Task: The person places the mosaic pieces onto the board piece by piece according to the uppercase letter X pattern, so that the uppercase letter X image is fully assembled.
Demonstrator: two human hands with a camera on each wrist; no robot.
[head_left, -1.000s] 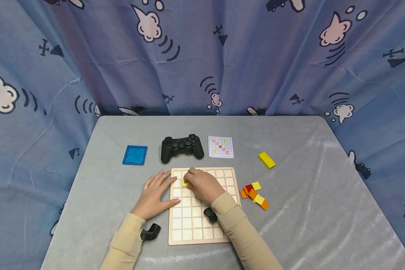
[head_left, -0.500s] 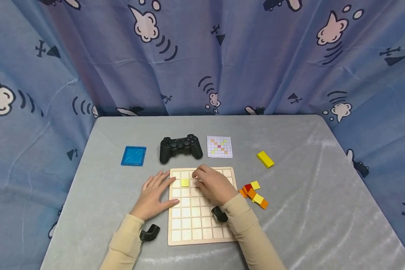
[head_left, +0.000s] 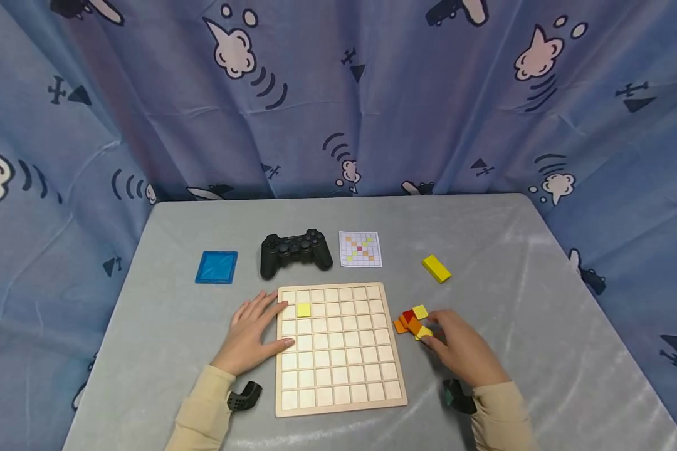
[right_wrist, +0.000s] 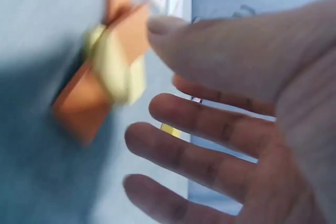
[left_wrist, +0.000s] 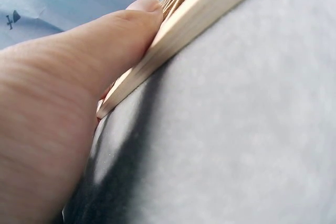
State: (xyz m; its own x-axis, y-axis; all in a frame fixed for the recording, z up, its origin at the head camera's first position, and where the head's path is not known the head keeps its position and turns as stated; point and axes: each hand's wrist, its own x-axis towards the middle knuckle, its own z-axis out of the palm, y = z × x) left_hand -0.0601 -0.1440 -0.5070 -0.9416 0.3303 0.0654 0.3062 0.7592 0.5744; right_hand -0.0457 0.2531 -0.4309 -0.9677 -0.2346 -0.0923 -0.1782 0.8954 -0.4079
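Observation:
A wooden grid board [head_left: 341,412] lies on the table, a yellow square tile [head_left: 303,310] in one of its upper-left cells. Along the board's left side rests my left hand [head_left: 251,335], its fingers spread; the left wrist view has the thumb [left_wrist: 142,19] lying on the board's edge. My right hand [head_left: 465,351] is over the small pile of loose tiles at the board's right, thumb and fingers apart. That pile has a red tile [head_left: 409,315], orange tiles [head_left: 414,326] and yellow tiles [head_left: 420,312]. In the right wrist view the tiles are blurred, and an orange tile [right_wrist: 84,103] is beside the thumb.
Behind the board are a black game controller [head_left: 295,250], a blue square tray [head_left: 217,267] and a printed card with a coloured grid [head_left: 360,249]. A yellow block [head_left: 437,269] lies at the back right. A blue patterned curtain [head_left: 316,94] hangs behind the table.
My right hand has let go of the yellow tile in the board's cell and moved right to the loose tiles. The left hand stays at the board's edge. The head view has shifted slightly.

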